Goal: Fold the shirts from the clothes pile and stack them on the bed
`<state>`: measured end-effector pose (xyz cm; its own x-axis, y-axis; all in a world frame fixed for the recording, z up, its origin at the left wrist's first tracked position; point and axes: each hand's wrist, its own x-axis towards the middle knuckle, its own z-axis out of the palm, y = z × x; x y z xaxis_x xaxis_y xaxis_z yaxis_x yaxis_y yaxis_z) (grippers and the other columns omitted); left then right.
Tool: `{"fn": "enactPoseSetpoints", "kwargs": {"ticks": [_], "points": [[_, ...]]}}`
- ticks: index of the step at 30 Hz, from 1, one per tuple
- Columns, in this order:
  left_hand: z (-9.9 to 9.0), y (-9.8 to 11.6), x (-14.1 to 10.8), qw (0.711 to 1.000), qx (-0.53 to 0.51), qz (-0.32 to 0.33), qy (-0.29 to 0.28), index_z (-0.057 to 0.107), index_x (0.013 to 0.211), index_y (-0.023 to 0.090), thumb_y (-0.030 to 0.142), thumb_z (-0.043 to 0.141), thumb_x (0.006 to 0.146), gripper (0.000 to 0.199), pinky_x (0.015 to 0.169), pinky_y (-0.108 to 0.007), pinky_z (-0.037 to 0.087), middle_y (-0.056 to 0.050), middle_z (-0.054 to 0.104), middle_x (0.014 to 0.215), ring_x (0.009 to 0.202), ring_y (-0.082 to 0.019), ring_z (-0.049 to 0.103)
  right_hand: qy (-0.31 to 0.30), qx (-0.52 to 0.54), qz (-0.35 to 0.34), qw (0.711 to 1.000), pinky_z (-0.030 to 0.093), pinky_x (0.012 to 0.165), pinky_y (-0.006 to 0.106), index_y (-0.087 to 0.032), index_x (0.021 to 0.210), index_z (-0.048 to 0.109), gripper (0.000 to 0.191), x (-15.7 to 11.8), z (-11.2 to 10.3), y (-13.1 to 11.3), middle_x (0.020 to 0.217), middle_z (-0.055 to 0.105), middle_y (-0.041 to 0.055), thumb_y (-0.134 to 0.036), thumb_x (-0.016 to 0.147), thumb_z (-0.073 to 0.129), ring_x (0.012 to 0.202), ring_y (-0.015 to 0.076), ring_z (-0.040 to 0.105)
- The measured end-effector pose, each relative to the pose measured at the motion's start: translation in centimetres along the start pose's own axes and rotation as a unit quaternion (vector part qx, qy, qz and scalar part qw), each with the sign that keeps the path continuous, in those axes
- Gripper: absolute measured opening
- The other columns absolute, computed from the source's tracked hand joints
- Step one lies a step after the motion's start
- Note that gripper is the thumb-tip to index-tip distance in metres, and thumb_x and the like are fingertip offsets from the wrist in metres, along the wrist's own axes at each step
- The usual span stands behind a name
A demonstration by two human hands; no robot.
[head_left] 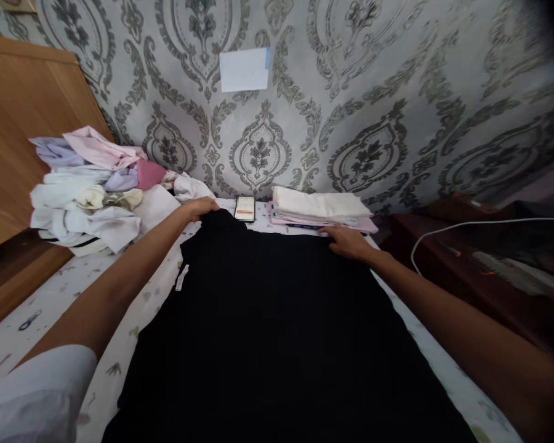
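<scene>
A black garment (277, 320) lies spread over the bed sheet and runs out of view at the bottom. A small white label (181, 278) sticks out from its left side. At the garment's far left corner, my left hand (200, 209) is closed on the cloth, which is bunched there. My right hand (348, 242) rests on the far right corner with its fingers stretched out and the thumb apart. Just beyond that hand is a stack of folded cloths (321, 206), white on top and pink below.
A heap of clothes (92, 197) lies at the left beside a wooden panel (32, 123). Near my left hand is a phone (245, 209) with its screen lit. A white cable (480, 220) crosses a dark red surface (425, 246) at the right. Patterned wall (305, 123) stands behind.
</scene>
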<state>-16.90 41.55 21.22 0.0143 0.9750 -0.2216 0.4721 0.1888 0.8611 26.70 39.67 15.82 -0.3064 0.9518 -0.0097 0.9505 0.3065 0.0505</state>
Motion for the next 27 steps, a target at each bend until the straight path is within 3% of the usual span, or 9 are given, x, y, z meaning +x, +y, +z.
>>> {"fn": "enactPoseSetpoints", "kwargs": {"ticks": [4, 6, 9, 11, 15, 19, 22, 25, 27], "points": [[0.1, 0.4, -1.0, 0.997, -0.067, 0.024, -0.014, 0.052, 0.065, 0.017, 0.01, 0.071, 0.071, 0.021, 0.053, -0.023, 0.04, 0.003, 0.053, 0.057, 0.051, -0.01, 0.051, -0.042, -0.023, 0.034, 0.998, 0.046, 0.077, 0.036, -0.017, 0.122, 0.067, 0.043, 0.2, -1.3, 0.6, 0.11, 0.071, 0.0132, -0.02, 0.08, 0.057, 0.1, 0.029, 0.064], [0.1, 0.7, -1.6, 0.995, -0.09, 0.041, -0.017, 0.052, 0.07, 0.017, 0.008, 0.072, 0.068, 0.022, 0.054, -0.022, 0.04, 0.004, 0.053, 0.06, 0.052, -0.009, 0.051, -0.038, -0.034, 0.042, 0.998, 0.045, 0.078, 0.037, -0.015, 0.11, 0.07, 0.032, -0.2, -1.8, 0.4, 0.111, 0.07, 0.015, -0.022, 0.08, 0.058, 0.104, 0.0307, 0.063], [-0.2, 1.2, -3.2, 0.987, -0.126, 0.092, -0.025, 0.055, 0.087, 0.019, 0.005, 0.071, 0.064, 0.03, 0.061, -0.021, 0.043, 0.005, 0.057, 0.07, 0.06, -0.009, 0.056, -0.01, -0.043, 0.033, 0.998, 0.044, 0.082, 0.038, -0.016, 0.104, 0.067, 0.025, -1.6, -2.5, 0.1, 0.116, 0.069, 0.0155, -0.023, 0.081, 0.058, 0.11, 0.0316, 0.06], [-0.6, 1.4, -4.9, 0.979, -0.136, 0.152, -0.032, 0.058, 0.097, 0.02, 0.006, 0.069, 0.062, 0.039, 0.065, -0.021, 0.044, 0.005, 0.059, 0.074, 0.065, -0.01, 0.058, 0.018, -0.044, 0.025, 0.999, 0.043, 0.082, 0.037, -0.018, 0.101, 0.065, 0.022, -3.2, -2.8, -0.2, 0.106, 0.071, 0.013, -0.023, 0.082, 0.056, 0.102, 0.0294, 0.062], [-1.1, 0.5, -10.3, 0.967, -0.031, 0.247, -0.058, 0.064, 0.096, 0.02, 0.016, 0.07, 0.065, 0.032, 0.073, -0.024, 0.046, 0.001, 0.065, 0.085, 0.081, -0.014, 0.062, 0.093, -0.052, -0.027, 0.994, 0.042, 0.088, 0.039, -0.019, 0.094, 0.061, 0.015, -7.8, -2.6, -0.6, 0.097, 0.07, 0.0113, -0.019, 0.082, 0.051, 0.095, 0.0281, 0.063], [-0.4, -1.6, -17.0, 0.936, 0.151, 0.239, -0.208, 0.07, 0.099, 0.023, 0.028, 0.064, 0.08, 0.021, 0.078, -0.026, 0.048, -0.004, 0.071, 0.099, 0.092, -0.018, 0.065, 0.095, -0.044, -0.113, 0.988, 0.039, 0.095, 0.042, -0.021, 0.09, 0.06, 0.021, -12.1, -0.9, -0.5, 0.096, 0.07, 0.0093, -0.01, 0.077, 0.049, 0.096, 0.0264, 0.063], [0.1, -2.9, -20.5, 0.912, 0.189, 0.208, -0.3, 0.072, 0.101, 0.023, 0.031, 0.06, 0.088, 0.019, 0.078, -0.025, 0.048, -0.005, 0.073, 0.103, 0.091, -0.018, 0.066, 0.061, -0.062, -0.118, 0.989, 0.04, 0.091, 0.043, -0.021, 0.1, 0.064, 0.034, -13.5, -0.3, 0.0, 0.1, 0.071, 0.0095, -0.005, 0.075, 0.046, 0.098, 0.027, 0.064], [-0.6, -3.8, -21.1, 0.936, 0.128, 0.165, -0.282, 0.07, 0.1, 0.021, 0.038, 0.06, 0.089, 0.023, 0.073, -0.026, 0.049, -0.006, 0.074, 0.09, 0.082, -0.018, 0.066, 0.009, -0.087, -0.11, 0.99, 0.042, 0.086, 0.043, -0.021, 0.116, 0.066, 0.047, -13.5, -1.4, -0.8, 0.105, 0.071, 0.0115, -0.005, 0.075, 0.049, 0.1, 0.0293, 0.065], [-1.4, -4.3, -20.3, 0.961, 0.107, 0.158, -0.199, 0.067, 0.099, 0.02, 0.043, 0.06, 0.088, 0.026, 0.07, -0.026, 0.049, -0.005, 0.072, 0.085, 0.078, -0.018, 0.065, -0.006, -0.06, -0.131, 0.99, 0.044, 0.087, 0.042, -0.021, 0.122, 0.066, 0.047, -13.1, -2.9, -3.4, 0.111, 0.07, 0.0124, -0.009, 0.078, 0.052, 0.102, 0.0296, 0.065]]}}
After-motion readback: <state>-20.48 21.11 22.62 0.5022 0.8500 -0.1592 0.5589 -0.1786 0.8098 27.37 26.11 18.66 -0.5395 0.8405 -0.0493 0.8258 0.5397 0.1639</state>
